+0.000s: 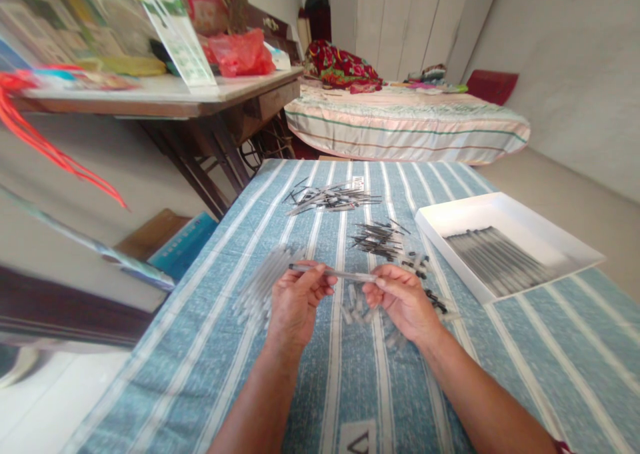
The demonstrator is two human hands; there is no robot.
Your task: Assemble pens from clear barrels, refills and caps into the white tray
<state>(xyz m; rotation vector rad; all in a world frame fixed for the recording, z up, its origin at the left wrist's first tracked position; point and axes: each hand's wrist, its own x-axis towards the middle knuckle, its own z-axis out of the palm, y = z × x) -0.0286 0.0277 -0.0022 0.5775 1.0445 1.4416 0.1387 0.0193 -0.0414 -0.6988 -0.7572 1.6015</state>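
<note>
Here the left hand (299, 299) and right hand (400, 297) together hold one clear tube (333, 273) level above the striped cloth (320, 374), each pinching an end between thumb and fingertips; held by both ends like this, the tube stays steady and its whole length shows between the hands. Everything else lies around that tube. Just left of it a loose heap of like clear tubes (260, 287) rests on the cloth, close to the left hand. Under and just right of it small caps (425, 287) and short clear bits are scattered, near the right hand. Beyond it sits a small pile of dark refills (377, 236), and farther beyond a second, looser pile (330, 197) of grey and dark pieces. Well to the right of the tube a white tray (450, 214) lies flat on the cloth; inside it finished dark pens (500, 261) are laid side by side in one slanted row, filling the middle part, with bare tray around.
</note>
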